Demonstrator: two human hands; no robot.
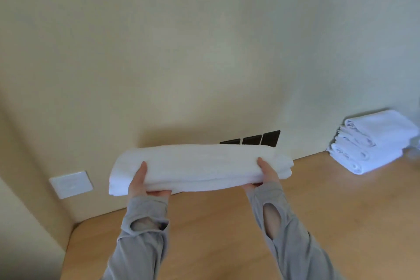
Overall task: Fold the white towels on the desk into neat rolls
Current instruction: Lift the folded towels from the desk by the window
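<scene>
Two grey sleeves (141,241) reach up from the bottom edge, each with a thumb slit gaping near the wrist. The left hand (142,183) grips the left part of a folded white towel (200,166), thumb lying on top and the fingers tucked underneath. The right hand (267,174) grips the right part the same way, thumb on top, fingers below. The towel is held level between them, raised above the wooden counter (318,223) and in front of the cream wall (181,52); its layered edges show at the right end. Behind it, low on the wall, three dark squares (251,139) sit in a row, partly hidden by the towel. A white plate (71,184) is fixed on the wall to the left, near the corner. Far right on the counter, against the wall, a stack (372,141) of folded white towels rests well apart from the hands.
</scene>
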